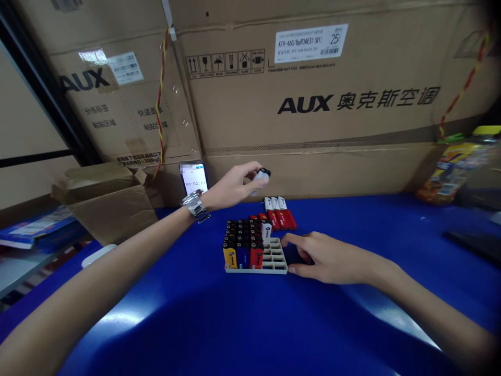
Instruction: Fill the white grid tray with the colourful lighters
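Observation:
My left hand [246,180] is raised above the table, its fingers closed around a white lighter [260,178] with a black top. Below it stands a cream tray [256,271] divided into small cells. Yellow, blue and red lighters fill its left columns upright. One white lighter [266,234] stands at the back of the right column, in front of bare cells. My right hand [319,256] grips the tray's right side, index finger at the back corner and thumb at the front. Its other fingers are curled under.
Behind the tray lie red lighters [282,219] and three white lighters [275,203]. A phone [194,177] showing a timer leans at the back, beside an open cardboard box [113,209]. Large AUX cartons [313,130] wall off the back. A bottle [446,172] stands at right.

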Demonstrator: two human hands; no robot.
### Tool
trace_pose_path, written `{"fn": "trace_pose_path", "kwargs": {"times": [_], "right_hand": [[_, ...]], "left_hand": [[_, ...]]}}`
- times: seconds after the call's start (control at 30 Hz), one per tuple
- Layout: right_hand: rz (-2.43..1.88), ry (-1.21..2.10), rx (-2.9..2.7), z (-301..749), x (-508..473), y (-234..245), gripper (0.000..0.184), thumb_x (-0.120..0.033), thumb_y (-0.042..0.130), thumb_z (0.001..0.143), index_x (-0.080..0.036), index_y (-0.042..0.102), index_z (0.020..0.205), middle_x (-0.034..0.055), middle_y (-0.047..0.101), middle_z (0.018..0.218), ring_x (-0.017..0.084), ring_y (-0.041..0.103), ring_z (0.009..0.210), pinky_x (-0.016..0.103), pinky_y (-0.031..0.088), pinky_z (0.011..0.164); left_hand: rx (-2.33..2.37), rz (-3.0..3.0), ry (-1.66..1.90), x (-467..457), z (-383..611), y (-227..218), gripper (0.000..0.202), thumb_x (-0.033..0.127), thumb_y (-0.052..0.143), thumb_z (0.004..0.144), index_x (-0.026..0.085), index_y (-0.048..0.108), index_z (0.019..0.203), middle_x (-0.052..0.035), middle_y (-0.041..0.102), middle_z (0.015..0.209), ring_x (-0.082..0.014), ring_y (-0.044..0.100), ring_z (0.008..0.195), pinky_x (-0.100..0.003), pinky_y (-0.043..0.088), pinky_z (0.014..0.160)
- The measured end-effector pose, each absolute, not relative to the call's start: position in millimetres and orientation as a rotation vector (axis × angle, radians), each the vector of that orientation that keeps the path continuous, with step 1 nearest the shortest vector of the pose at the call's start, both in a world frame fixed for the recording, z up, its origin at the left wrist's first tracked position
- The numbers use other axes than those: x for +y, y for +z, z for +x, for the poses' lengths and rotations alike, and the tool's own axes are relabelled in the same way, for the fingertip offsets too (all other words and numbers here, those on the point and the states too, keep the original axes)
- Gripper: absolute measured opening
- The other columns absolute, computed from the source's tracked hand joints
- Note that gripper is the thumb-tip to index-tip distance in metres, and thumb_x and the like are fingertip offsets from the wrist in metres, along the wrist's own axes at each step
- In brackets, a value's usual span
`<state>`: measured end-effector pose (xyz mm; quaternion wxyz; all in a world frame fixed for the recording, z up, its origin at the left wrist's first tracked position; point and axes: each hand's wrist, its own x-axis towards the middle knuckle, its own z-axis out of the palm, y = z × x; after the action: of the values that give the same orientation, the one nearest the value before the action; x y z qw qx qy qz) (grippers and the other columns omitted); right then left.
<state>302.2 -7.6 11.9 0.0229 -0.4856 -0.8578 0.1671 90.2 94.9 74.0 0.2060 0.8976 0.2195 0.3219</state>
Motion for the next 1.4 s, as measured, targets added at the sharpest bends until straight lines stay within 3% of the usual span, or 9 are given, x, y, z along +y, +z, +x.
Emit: {"fn": "trace_pose_path", "kwargs": {"times": [0.17,0.33,0.57,0.97,1.17,1.4], "right_hand": [[-1.494,0.475,-2.682,303.5,-8.1,11.2,0.032,-0.036,0.053,0.084,-0.019,0.053,0.111,0.0011,0.058,0.068,0.016,0.052,0.060,0.027,0.034,0.055],[-1.481,0.458,-2.674,303.4,-7.8,10.7,0.031,-0.036,0.054,0.084,-0.019,0.053,0.110,-0.0001,0.057,0.066,0.015,0.051,0.056,0.026,0.031,0.052],[-1.482,0.520,-2.665,301.9,-7.2,12.2,0.029,-0.034,0.054,0.084,-0.019,0.053,0.109,-0.0013,0.056,0.063,0.012,0.048,0.051,0.025,0.027,0.048],[-1.482,0.490,-2.684,302.7,-5.5,10.2,0.031,-0.036,0.053,0.085,-0.019,0.052,0.111,-0.0014,0.056,0.063,0.012,0.047,0.051,0.025,0.026,0.049],[-1.490,0.487,-2.682,303.2,-6.1,10.9,0.033,-0.035,0.053,0.085,-0.019,0.052,0.113,-0.0015,0.055,0.063,0.012,0.047,0.050,0.025,0.025,0.049],[-1.476,0.493,-2.683,304.7,-6.7,9.6,0.037,-0.037,0.052,0.085,-0.018,0.052,0.117,-0.0008,0.055,0.063,0.013,0.048,0.052,0.026,0.027,0.050]], "left_hand": [[0.426,2.480,0.705,60.8,96.2,89.0,0.019,0.025,0.062,0.082,0.015,0.052,0.095,-0.0019,0.058,0.083,-0.0125,0.055,0.074,-0.023,0.043,0.062],[0.464,2.684,0.473,58.0,99.0,75.5,0.012,0.023,0.064,0.080,0.015,0.058,0.087,-0.0021,0.064,0.085,-0.0131,0.057,0.077,-0.026,0.043,0.070],[0.666,2.870,0.225,62.7,101.9,67.0,0.007,0.020,0.065,0.073,0.015,0.062,0.077,-0.0029,0.066,0.081,-0.0142,0.058,0.072,-0.026,0.041,0.066],[0.760,2.901,0.064,62.7,112.3,69.9,0.010,0.024,0.064,0.074,0.015,0.060,0.078,0.0005,0.060,0.071,-0.0094,0.049,0.060,-0.023,0.032,0.054],[0.652,2.927,0.118,65.9,110.7,73.2,0.012,0.027,0.064,0.076,0.016,0.060,0.077,-0.0003,0.060,0.072,-0.0103,0.050,0.061,-0.024,0.032,0.055],[0.662,2.853,0.139,63.3,114.5,70.8,0.022,0.018,0.061,0.075,0.016,0.051,0.056,0.0021,0.053,0.053,-0.0084,0.041,0.048,-0.025,0.029,0.050]]}}
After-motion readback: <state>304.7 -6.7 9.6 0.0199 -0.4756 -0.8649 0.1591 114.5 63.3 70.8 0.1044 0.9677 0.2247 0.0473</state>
